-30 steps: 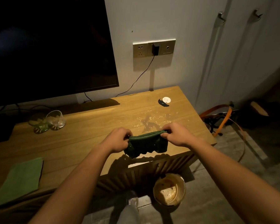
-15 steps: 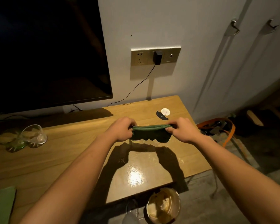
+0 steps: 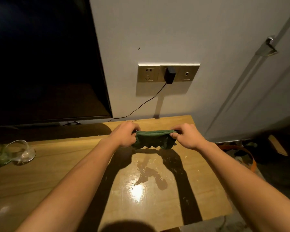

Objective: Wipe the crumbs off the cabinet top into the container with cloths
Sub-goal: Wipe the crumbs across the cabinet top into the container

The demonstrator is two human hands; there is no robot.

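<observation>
Both hands, left (image 3: 124, 135) and right (image 3: 185, 137), clamped on cloth (image 3: 153, 139) ends near cabinet (image 3: 57, 173) back edge; crumbs (image 3: 174, 164) scattered toward right edge; wipe barely begun; container unseen.

Hidden: your left hand (image 3: 126, 135) and right hand (image 3: 185, 137) cover both ends of the dark green cloth (image 3: 153, 139) | Cut off: the black flat screen (image 3: 45, 61) runs past the top and left edges | Blurred: the clear glass cups (image 3: 15, 154) at left smear together, count unclear | Too small: pale crumbs (image 3: 185, 157) are mere specks on the wooden cabinet top (image 3: 57, 164)
</observation>
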